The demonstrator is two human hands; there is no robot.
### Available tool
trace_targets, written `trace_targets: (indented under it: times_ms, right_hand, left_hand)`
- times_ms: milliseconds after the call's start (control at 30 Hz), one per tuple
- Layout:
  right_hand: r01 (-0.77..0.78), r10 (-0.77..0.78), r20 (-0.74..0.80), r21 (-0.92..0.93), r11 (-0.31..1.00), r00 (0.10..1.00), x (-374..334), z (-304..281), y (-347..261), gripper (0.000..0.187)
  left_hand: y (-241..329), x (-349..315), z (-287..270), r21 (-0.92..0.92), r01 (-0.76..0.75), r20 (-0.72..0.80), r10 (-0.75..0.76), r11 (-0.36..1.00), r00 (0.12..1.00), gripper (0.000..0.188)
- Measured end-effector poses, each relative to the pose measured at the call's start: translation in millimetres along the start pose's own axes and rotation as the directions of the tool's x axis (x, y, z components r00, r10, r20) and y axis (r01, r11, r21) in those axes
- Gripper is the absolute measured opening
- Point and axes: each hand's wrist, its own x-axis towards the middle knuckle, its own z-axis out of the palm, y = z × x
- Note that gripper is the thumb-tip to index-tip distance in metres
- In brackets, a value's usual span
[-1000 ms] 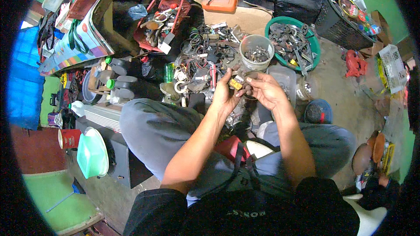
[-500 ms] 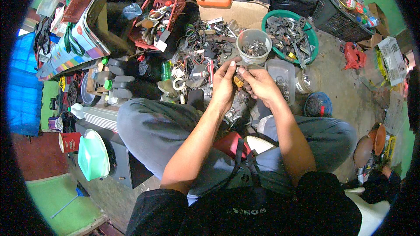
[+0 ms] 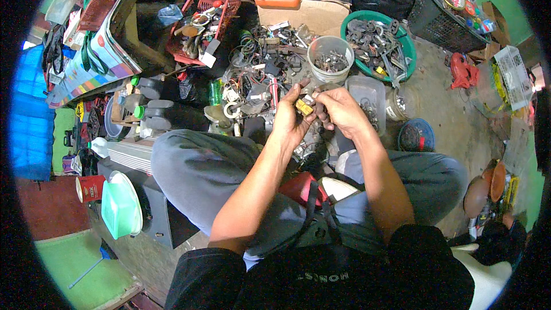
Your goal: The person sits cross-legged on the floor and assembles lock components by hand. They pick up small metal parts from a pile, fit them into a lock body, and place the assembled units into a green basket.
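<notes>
A small yellow block-like part (image 3: 303, 107), with a pale piece at its upper edge, sits between my two hands above the scattered parts. My left hand (image 3: 290, 117) is closed on it, the fingers curled beneath and the thumb alongside. My right hand (image 3: 343, 113) comes in from the other side, its thumb and fingers pinched together at the part's right edge. Whether the right fingers hold a separate piece is hidden. The fingertips of both hands are dark with grime. What kind of part it is, I cannot make out.
Beyond my hands stand a white bucket (image 3: 331, 58) of small metal pieces and a green basin (image 3: 409, 60) of dark parts. A clear plastic tub (image 3: 368, 87) is right of my hands. Wires and loose parts (image 3: 261, 72) cover the floor ahead. A red basket (image 3: 231, 6) stands farther left.
The yellow part has shifted left and turned, so more of it shows in my left hand. My right hand has moved only slightly.
</notes>
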Motion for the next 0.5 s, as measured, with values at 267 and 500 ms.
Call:
trace_targets:
  times_ms: [267,500]
  right_hand:
    - [0.08,-0.083,0.025,0.113,0.99,0.996,7.5,-0.3,15.3,0.027]
    - [0.203,-0.143,-0.176,0.396,0.896,0.974,17.0,-11.0,18.6,0.025]
  left_hand:
    - [3.6,4.7,-3.1,-0.17,0.044,-0.005,-0.045,0.984,0.999,0.032]
    - [24.7,8.4,-13.2,-0.21,-0.045,0.009,0.047,0.977,0.999,0.022]
